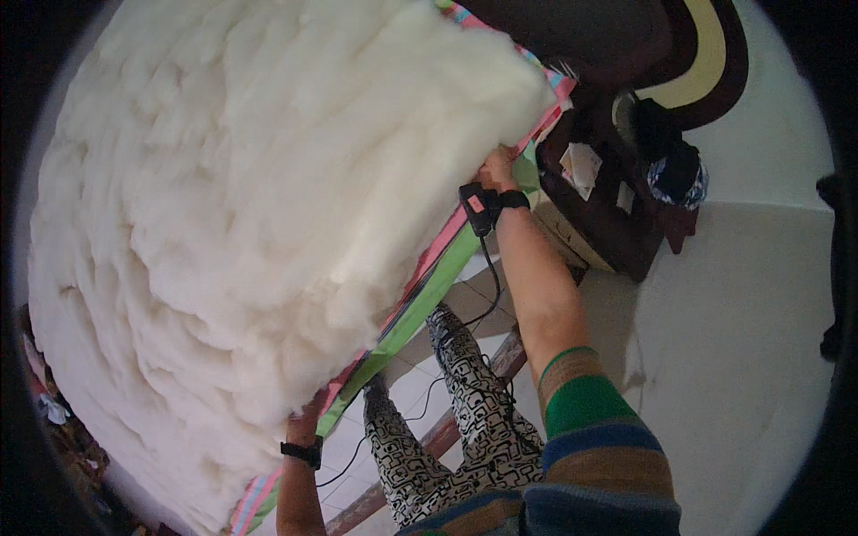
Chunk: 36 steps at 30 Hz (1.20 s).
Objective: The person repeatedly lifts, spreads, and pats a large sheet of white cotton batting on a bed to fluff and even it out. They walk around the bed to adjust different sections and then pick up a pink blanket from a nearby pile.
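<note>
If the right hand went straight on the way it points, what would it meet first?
Most likely the white fluffy filling: the right hand points into its edge and already seems to touch it, though the exact depth there is unclear.

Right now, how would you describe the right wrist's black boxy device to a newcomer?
Find the large mound of fluffy white filling, then follow its pink and green fabric border to the right hand. At that wrist sits the black boxy device; unlike the black wristband near the left hand, it shows an orange patch.
</note>
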Each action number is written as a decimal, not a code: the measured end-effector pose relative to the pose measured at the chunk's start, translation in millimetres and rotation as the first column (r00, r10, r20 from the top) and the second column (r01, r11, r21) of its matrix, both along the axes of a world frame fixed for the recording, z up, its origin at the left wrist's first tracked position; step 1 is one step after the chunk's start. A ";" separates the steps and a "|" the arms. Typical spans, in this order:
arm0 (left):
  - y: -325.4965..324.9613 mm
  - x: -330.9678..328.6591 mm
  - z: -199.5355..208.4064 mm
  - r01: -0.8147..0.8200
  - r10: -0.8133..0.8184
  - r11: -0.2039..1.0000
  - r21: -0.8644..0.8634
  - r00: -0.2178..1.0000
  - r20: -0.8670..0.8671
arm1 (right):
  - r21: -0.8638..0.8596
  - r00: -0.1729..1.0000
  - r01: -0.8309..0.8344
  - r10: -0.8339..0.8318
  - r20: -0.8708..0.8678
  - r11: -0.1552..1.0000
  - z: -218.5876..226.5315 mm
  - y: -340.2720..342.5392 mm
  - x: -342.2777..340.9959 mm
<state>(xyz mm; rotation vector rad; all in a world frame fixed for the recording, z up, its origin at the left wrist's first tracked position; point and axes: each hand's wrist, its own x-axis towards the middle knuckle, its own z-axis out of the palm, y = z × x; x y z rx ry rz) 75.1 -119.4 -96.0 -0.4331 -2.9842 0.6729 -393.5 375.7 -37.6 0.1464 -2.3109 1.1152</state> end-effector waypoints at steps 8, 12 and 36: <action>-15.3 41.7 -50.5 -0.414 0.366 0.889 0.194 0.899 0.240 | 0.028 0.956 -0.287 0.289 -0.054 0.957 36.9 60.0 -0.3; -3.9 47.7 -32.0 -0.451 0.388 0.872 0.190 0.874 0.293 | 0.430 0.979 -0.178 0.203 -0.012 0.885 83.8 72.2 28.1; 213.6 -69.3 3.2 -0.604 0.307 0.377 0.703 0.797 0.521 | -0.613 0.265 -0.142 0.627 0.733 0.777 80.4 110.8 244.9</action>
